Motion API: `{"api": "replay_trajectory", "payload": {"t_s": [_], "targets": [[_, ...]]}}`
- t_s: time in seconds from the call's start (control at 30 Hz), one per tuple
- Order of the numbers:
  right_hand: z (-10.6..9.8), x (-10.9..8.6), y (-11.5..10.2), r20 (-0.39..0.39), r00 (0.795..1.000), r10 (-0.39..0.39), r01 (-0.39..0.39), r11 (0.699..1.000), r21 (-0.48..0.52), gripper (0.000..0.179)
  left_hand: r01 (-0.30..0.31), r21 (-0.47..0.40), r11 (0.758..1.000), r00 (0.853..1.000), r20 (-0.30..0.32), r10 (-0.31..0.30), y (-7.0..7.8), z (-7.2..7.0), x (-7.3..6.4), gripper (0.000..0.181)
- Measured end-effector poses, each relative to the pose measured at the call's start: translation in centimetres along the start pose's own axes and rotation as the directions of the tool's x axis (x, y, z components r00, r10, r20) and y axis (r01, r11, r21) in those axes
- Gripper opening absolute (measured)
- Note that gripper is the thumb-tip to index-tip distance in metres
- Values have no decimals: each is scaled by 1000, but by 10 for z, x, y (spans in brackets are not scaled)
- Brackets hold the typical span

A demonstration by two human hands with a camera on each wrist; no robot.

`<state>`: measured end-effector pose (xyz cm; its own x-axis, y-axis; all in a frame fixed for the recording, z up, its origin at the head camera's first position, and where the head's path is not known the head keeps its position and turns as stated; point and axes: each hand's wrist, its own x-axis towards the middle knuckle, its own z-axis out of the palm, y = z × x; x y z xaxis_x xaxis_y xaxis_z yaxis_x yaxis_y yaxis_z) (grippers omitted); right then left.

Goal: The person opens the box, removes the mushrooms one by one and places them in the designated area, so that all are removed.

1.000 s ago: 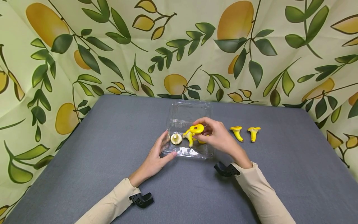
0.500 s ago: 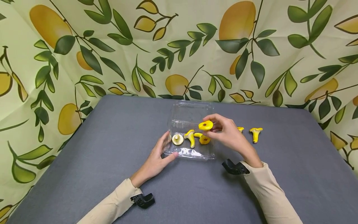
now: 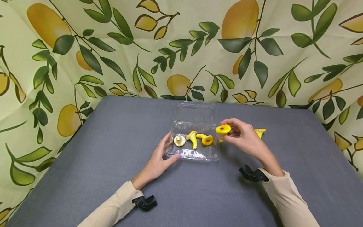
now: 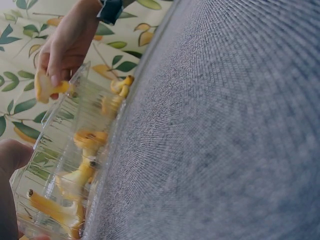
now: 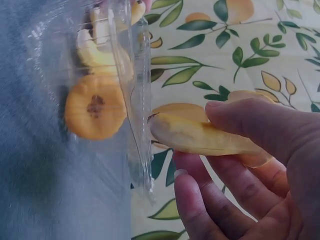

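Note:
A clear plastic clamshell box (image 3: 195,156) stands with its lid raised at the back. My left hand (image 3: 157,159) holds its front left corner, thumb on the front rim and fingers along the left wall. Inside lie a pale mushroom (image 3: 179,141) and two yellow chanterelles, one upright-looking (image 3: 193,140) and one with its round cap (image 3: 207,140) showing. My right hand (image 3: 245,137) pinches another chanterelle (image 3: 223,129) between thumb and fingers, just past the box's right wall. In the right wrist view its stem (image 5: 205,137) points toward the box.
Partly behind my right hand, a yellow chanterelle (image 3: 260,132) lies on the grey tabletop (image 3: 113,132). A leaf-and-fruit patterned cloth (image 3: 181,56) hangs behind and at the sides. Black wrist mounts (image 3: 145,202) sit at both cuffs.
My right hand has carried the chanterelle rightward from above the box to beyond its right wall. It now covers one of the two loose chanterelles on the table. My left hand stays put.

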<state>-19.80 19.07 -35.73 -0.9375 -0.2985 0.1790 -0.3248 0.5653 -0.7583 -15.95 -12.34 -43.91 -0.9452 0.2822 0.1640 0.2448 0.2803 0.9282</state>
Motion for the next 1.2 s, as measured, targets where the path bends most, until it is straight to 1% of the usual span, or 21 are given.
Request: {"api": "replay_trajectory", "payload": {"t_s": [0.2, 0.37, 0.63, 0.8, 0.9, 1.2], "targets": [[-10, -14, 4, -5, 1000, 4, -4, 1000, -30, 42, -6, 7, 1000, 1000, 1, 6, 1, -1, 0, 83], [-13, -23, 13, -5, 1000, -6, 6, 999, -52, 43, -1, 7, 1000, 1000, 3, 1, 0, -1, 0, 83], [-19, -30, 25, -44, 998, -46, 42, 996, -82, 43, 2, 8, 1000, 1000, 1, -2, 0, -1, 0, 84], [-27, -31, 29, -60, 996, -65, 60, 994, -88, 47, 7, 10, 1000, 1000, -1, -7, 2, -1, 0, 84], [-33, -33, 30, -66, 997, -49, 42, 994, -103, 48, 8, 11, 1000, 1000, -2, -8, 2, -1, 0, 83], [-49, -36, 40, -67, 997, 23, -33, 989, -142, 43, 13, 14, 1000, 1000, -5, -13, 4, 0, -1, 85]]}}
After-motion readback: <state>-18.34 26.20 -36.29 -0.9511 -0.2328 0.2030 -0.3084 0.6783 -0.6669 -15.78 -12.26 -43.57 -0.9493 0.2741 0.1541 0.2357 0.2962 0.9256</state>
